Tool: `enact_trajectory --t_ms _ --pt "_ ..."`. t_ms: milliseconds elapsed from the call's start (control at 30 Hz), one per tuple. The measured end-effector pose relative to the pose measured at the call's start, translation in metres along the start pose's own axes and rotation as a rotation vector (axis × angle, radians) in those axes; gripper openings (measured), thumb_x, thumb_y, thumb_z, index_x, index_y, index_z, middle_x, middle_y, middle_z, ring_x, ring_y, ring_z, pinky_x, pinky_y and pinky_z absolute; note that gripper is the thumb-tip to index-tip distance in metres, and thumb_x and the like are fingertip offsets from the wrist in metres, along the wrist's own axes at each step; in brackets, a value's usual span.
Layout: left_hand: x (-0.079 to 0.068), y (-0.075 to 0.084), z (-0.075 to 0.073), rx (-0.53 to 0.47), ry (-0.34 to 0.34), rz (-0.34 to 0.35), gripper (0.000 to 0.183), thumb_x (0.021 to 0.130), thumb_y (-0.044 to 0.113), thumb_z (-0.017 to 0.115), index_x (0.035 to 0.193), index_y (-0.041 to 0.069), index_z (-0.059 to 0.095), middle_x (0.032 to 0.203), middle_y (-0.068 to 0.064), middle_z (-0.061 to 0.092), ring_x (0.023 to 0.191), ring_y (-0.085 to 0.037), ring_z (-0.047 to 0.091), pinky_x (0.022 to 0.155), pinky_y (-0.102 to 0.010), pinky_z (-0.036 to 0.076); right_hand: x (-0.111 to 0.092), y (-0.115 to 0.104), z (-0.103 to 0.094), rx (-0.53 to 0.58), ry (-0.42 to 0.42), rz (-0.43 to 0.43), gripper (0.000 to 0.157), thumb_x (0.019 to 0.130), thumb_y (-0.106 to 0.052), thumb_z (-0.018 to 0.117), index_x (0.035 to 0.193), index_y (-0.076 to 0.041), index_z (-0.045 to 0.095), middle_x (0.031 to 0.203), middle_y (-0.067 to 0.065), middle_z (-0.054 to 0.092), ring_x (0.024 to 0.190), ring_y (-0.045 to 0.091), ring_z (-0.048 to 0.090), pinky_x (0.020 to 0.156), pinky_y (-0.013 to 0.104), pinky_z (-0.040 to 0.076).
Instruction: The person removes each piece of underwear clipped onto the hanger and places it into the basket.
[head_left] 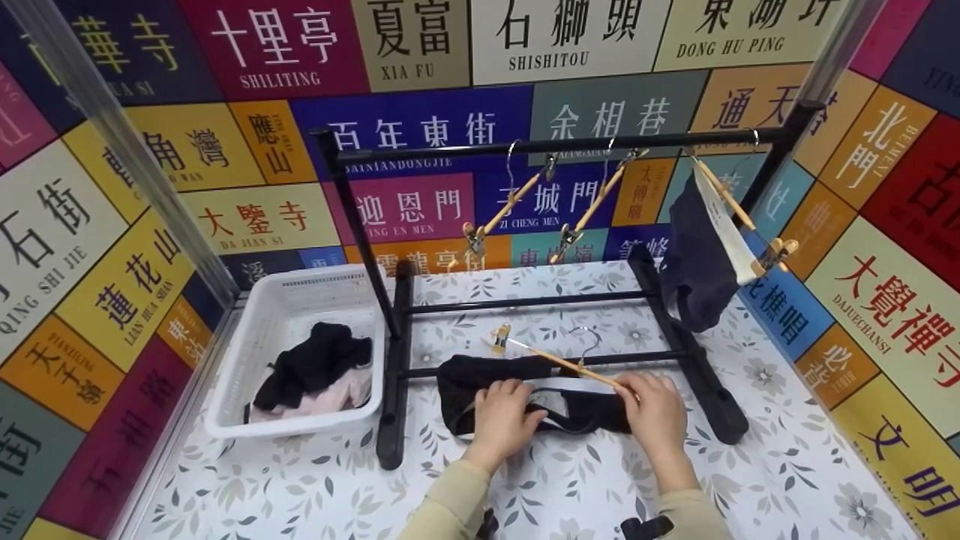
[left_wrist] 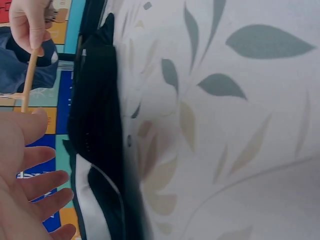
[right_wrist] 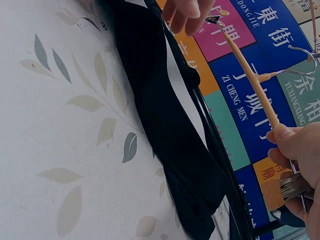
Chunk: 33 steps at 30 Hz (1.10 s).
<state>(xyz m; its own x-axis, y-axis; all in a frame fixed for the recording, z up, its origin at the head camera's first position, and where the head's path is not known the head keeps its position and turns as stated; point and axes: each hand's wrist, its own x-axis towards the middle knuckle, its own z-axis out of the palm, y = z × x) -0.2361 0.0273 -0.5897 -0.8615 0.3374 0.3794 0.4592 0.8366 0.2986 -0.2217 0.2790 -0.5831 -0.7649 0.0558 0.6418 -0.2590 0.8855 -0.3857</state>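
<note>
Black underpants (head_left: pixel 469 375) with a pale inner waistband lie on the floral surface, by the rack's lower bars. Above them my right hand (head_left: pixel 657 416) holds a wooden clip hanger (head_left: pixel 562 361) by one end, thumb and fingers round the bar beside the clip (right_wrist: pixel 295 187). The hanger's hook points away, and its far clip (head_left: pixel 500 337) stands free of the cloth. My left hand (head_left: pixel 504 416) is over the left part of the underpants, its fingers (left_wrist: pixel 47 182) spread and loosely bent in the left wrist view. Whether it touches the cloth, I cannot tell.
A black rack (head_left: pixel 555 146) carries two bare clip hangers (head_left: pixel 510 202) and, at right, a hanger with a dark garment (head_left: pixel 697 255) clipped on. To the left, a white basket (head_left: pixel 225 405) contains black and pink clothes (head_left: pixel 315 364). Printed panels surround the surface.
</note>
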Motion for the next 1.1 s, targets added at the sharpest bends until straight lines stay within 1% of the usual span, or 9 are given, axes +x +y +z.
enact_trajectory --t_ms 133,300,433,533,667,900,1000,1100 --pt "0.001 0.002 0.006 0.025 -0.02 -0.02 0.044 0.087 0.044 0.072 0.119 0.014 0.067 0.117 -0.006 0.064 0.109 -0.028 0.057 0.09 -0.053 0.042 -0.001 0.0 0.0 -0.001 0.002 -0.008 0.015 0.077 -0.009 0.083 0.089 -0.011 0.074 0.087 0.008 0.071 0.077 0.037 0.056 0.07 0.048 0.043" --pt "0.002 0.004 0.011 0.025 -0.058 -0.053 0.049 0.086 0.046 0.072 0.124 0.016 0.066 0.124 -0.009 0.061 0.116 -0.03 0.053 0.095 -0.055 0.039 -0.002 -0.001 0.001 0.009 0.014 -0.014 0.015 0.077 -0.008 0.082 0.089 -0.011 0.074 0.084 0.006 0.07 0.075 0.035 0.055 0.069 0.046 0.043" --pt "0.002 0.004 0.014 0.021 -0.085 -0.071 0.052 0.086 0.048 0.071 0.126 0.015 0.064 0.131 -0.013 0.058 0.122 -0.033 0.05 0.099 -0.061 0.037 -0.002 -0.001 0.001 0.013 0.025 -0.016 0.015 0.077 -0.008 0.083 0.089 -0.011 0.074 0.083 0.006 0.069 0.075 0.034 0.056 0.069 0.046 0.043" --pt "0.003 0.004 0.015 0.015 -0.121 -0.091 0.056 0.085 0.048 0.072 0.128 0.014 0.062 0.135 -0.015 0.056 0.126 -0.036 0.048 0.1 -0.065 0.035 -0.002 -0.001 0.002 0.015 0.03 -0.017 0.015 0.077 -0.008 0.083 0.089 -0.011 0.074 0.084 0.006 0.069 0.075 0.035 0.056 0.069 0.046 0.043" --pt "0.005 0.005 0.015 0.007 -0.178 -0.12 0.06 0.083 0.046 0.075 0.132 0.014 0.06 0.138 -0.017 0.053 0.129 -0.038 0.045 0.101 -0.067 0.033 -0.002 -0.001 0.002 0.023 0.025 -0.02 0.014 0.077 -0.009 0.083 0.089 -0.011 0.074 0.084 0.007 0.07 0.076 0.035 0.056 0.07 0.046 0.043" --pt "0.008 0.003 0.019 0.036 -0.271 -0.165 0.066 0.08 0.047 0.076 0.136 0.016 0.058 0.14 -0.017 0.052 0.131 -0.041 0.043 0.1 -0.069 0.031 -0.003 0.0 0.002 0.025 0.016 -0.017 0.015 0.076 -0.009 0.083 0.088 -0.01 0.074 0.086 0.007 0.07 0.077 0.034 0.056 0.07 0.045 0.043" --pt "0.009 0.002 0.02 0.046 -0.293 -0.181 0.066 0.079 0.047 0.077 0.135 0.018 0.059 0.137 -0.015 0.054 0.13 -0.041 0.044 0.099 -0.07 0.031 -0.003 0.0 0.002 0.023 0.015 -0.018 0.014 0.077 -0.009 0.083 0.088 -0.011 0.074 0.085 0.007 0.07 0.076 0.034 0.056 0.069 0.046 0.043" --pt "0.009 0.001 0.022 0.066 -0.297 -0.18 0.064 0.077 0.046 0.077 0.132 0.019 0.06 0.13 -0.012 0.057 0.124 -0.038 0.047 0.095 -0.069 0.034 -0.003 0.0 0.002 0.021 0.012 -0.017 0.014 0.077 -0.009 0.082 0.089 -0.01 0.074 0.085 0.007 0.07 0.077 0.035 0.056 0.07 0.046 0.043"
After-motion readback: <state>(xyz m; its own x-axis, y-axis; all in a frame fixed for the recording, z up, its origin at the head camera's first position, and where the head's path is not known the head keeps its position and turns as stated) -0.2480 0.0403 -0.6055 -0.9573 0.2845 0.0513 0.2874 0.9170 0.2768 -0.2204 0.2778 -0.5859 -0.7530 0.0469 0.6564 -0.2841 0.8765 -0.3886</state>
